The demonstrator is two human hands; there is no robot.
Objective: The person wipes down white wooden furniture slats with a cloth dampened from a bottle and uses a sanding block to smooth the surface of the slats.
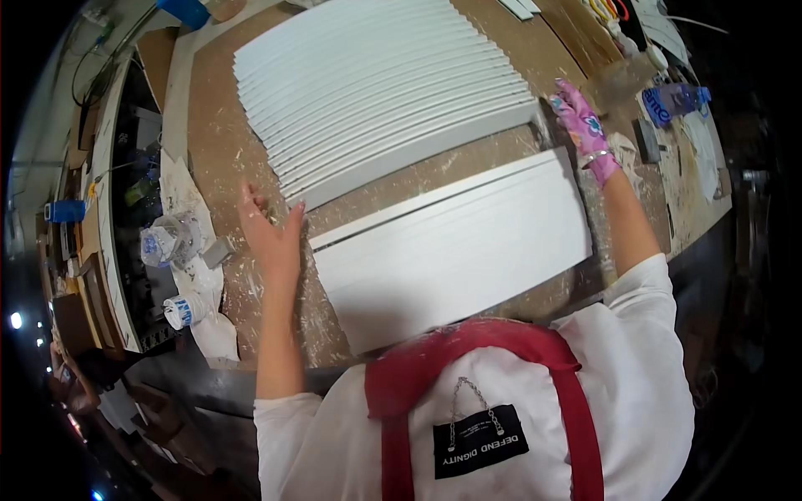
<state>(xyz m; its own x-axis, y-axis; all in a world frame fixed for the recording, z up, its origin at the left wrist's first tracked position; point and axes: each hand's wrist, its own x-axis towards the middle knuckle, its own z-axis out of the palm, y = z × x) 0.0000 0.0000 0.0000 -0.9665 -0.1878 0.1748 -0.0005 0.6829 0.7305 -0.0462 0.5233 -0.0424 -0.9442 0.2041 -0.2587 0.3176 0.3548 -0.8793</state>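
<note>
A row of several white slats (393, 92) lies overlapping on the workbench in front of me. Nearer to my body rests a flat white board (455, 250), with a dark gap along its far edge. My bare left hand (271, 225) is at the left end of the nearest slat, thumb and fingers apart. The thumb tip is close to the slat's corner; I cannot tell whether it touches. In a pink flowered glove, my right hand (582, 127) is off the right end of the slats, its fingers stretched out and holding nothing.
Left on the bench are a clear plastic jug (171, 238), a small grey block (219, 251) and a white-and-blue cup (184, 311). A water bottle (672, 102), a dark block (646, 140) and a cloudy container (626, 79) lie at the right. A blue container (185, 12) stands far left.
</note>
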